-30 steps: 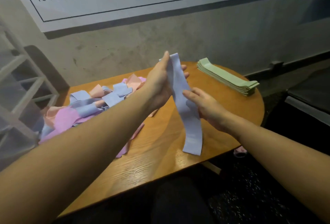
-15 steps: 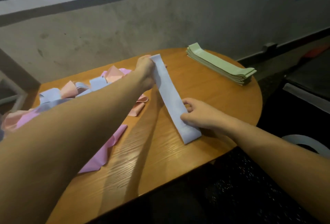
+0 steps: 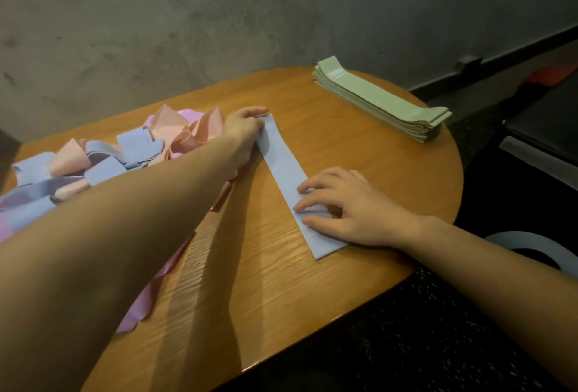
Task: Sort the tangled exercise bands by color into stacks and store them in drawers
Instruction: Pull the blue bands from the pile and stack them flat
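A light blue band (image 3: 283, 166) lies flat and straight on the wooden table (image 3: 359, 154). My left hand (image 3: 245, 129) holds its far end down against the table. Spread fingers of my right hand (image 3: 341, 204) press on its near end. A tangled pile of blue, peach and pink bands (image 3: 103, 160) sits at the left of the table, partly hidden behind my left forearm. A neat stack of green bands (image 3: 380, 100) lies at the far right of the table.
A grey concrete wall (image 3: 281, 22) runs behind the table. A pink band (image 3: 147, 301) trails from the pile toward the front edge. A pale round rim (image 3: 538, 247) shows below the table's right side, beside dark furniture.
The blue band was held up in the air between both hands; now it lies flat on the table with both hands on its ends. The view has tilted downward.
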